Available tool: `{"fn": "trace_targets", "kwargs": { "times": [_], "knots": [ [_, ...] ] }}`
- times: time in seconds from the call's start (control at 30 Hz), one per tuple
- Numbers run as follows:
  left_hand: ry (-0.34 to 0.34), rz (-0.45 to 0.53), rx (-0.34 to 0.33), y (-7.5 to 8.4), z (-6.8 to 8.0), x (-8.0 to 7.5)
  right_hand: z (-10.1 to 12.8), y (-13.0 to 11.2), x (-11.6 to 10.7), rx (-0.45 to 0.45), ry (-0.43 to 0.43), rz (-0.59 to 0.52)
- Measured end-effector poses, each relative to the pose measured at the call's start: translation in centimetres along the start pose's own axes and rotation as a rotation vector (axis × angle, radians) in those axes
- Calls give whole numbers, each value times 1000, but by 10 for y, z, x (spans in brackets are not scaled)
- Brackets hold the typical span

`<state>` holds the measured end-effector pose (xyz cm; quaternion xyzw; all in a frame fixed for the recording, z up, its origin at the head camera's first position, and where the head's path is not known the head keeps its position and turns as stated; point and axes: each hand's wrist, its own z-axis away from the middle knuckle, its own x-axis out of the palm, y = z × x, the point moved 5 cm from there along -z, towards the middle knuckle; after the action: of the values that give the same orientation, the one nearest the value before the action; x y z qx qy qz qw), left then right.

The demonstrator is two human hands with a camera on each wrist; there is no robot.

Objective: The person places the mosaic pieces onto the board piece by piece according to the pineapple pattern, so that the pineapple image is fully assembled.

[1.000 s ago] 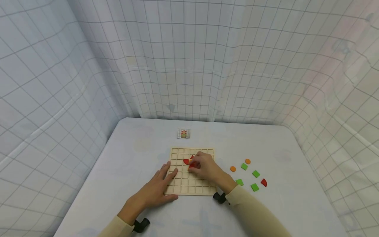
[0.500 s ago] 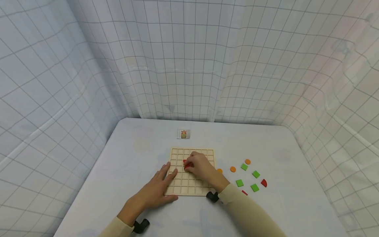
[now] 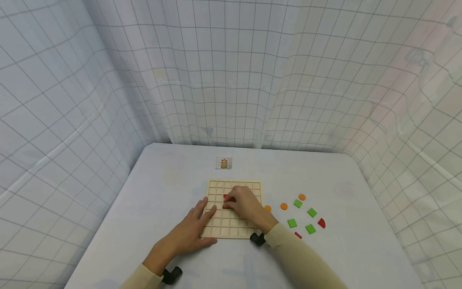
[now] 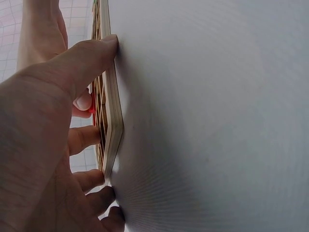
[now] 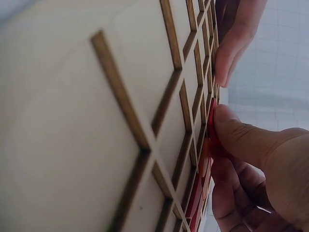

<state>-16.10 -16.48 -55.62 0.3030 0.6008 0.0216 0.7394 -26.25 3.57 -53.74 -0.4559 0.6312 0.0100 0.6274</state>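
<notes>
Head view: the left hand (image 3: pixel 191 233) lies flat, fingers straight, on the near-left corner of the wooden grid board (image 3: pixel 216 188) at the desk's (image 3: pixel 162 192) middle; the right hand (image 3: pixel 245 204) pinches a red piece (image 3: pixel 225 196) over the board's central cells. Left wrist view: the fingers (image 4: pixel 84 137) press the board's edge. Right wrist view: the thumb (image 5: pixel 241 140) clamps the red piece (image 5: pixel 211 121) at a cell. Risk, I'd say: a tilted piece jams on a rib, or the board slides if the left hand eases.
</notes>
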Motion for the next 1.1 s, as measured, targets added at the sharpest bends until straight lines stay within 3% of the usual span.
{"fn": "trace_targets", "kwargs": {
  "times": [0.3,0.6,1.1],
  "knots": [
    [-8,12,-3,1,0,1,2,1,3,-3,-46,10],
    [-10,3,-16,2,0,-1,11,3,-6,-9,-16,24],
    [-20,3,-42,2,-2,1,51,36,-55,96,113,48]
  ]
}}
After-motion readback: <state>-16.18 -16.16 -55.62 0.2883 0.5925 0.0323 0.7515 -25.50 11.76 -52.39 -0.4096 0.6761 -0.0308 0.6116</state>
